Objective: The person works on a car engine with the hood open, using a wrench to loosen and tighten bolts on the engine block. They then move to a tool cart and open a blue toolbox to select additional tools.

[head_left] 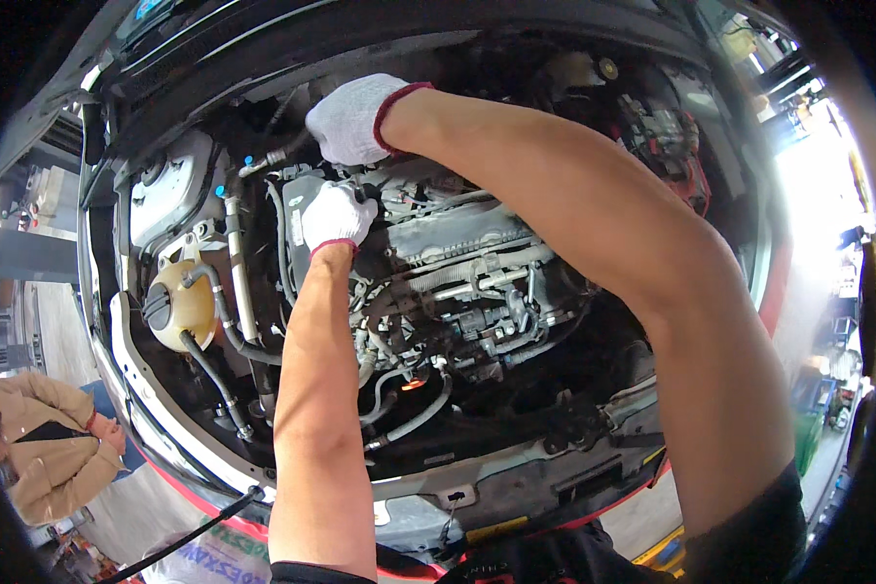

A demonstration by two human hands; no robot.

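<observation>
Both hands wear white knit gloves with dark red cuffs and reach into an open engine bay. My left hand point(335, 215) is closed at the left end of the engine point(448, 237), beside a grey cover; whatever its curled fingers grip is hidden. Farther back, my right hand point(353, 120) bends down toward the rear of the engine, its fingers curled under. The back of the glove hides what they hold. Close to its fingertips runs a hose with a blue cap point(249, 163).
A yellowish coolant tank point(180, 307) with a black cap stands on the left, hoses leading from it. The front crossmember point(496, 472) spans the near side. At lower left, a person in a tan jacket point(58, 438) is beside the car, near a thin black rod point(195, 533).
</observation>
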